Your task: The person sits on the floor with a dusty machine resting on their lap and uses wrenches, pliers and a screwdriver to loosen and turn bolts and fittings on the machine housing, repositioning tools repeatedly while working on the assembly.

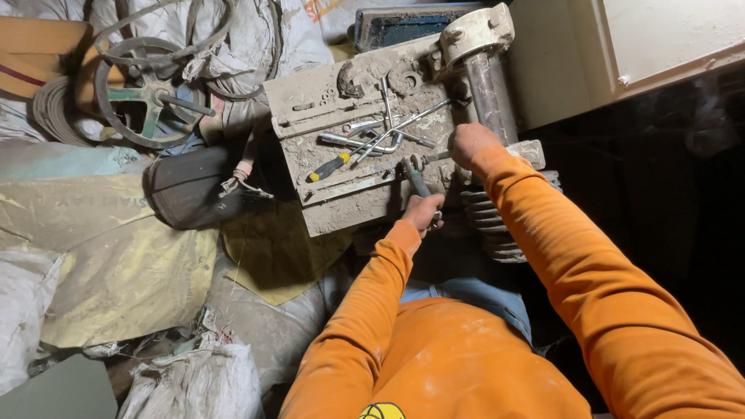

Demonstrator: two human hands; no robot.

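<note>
Partly hidden: the left hand [424, 212] shows only its back and knuckles, so the fingertips cannot be seen. It is clenched around the grey handle of a tool [417, 180], whose working end sits against the lower edge of the dusty machine plate [326, 209]; whether that end is a jaw or a socket is hard to make out. The right hand [470, 144] is a closed fist seen from behind, pressed near the base of the steel shaft [490, 97]. Whether it grips anything cannot be told, since the palm side faces away.

Both arms wear orange sleeves and reach forward and up from the bottom of the view. The left arm is bent at the elbow, forearm rising toward the plate. The right arm runs nearly straight from the lower right corner, wrist just beside the shaft.

Below the right hand, ribbed cooling fins [497, 225] are half covered by the forearm and fade into shadow. The area to the right is too dark to read.

On the plate lie loose tools: a screwdriver [332, 166] with a yellow and black handle, and several crossed spanners [380, 136] near the middle, well apart from the left hand. A spoked handwheel [147, 97] lies at upper left among sacks [194, 380] and sheeting, cut off by the top edge.
</note>
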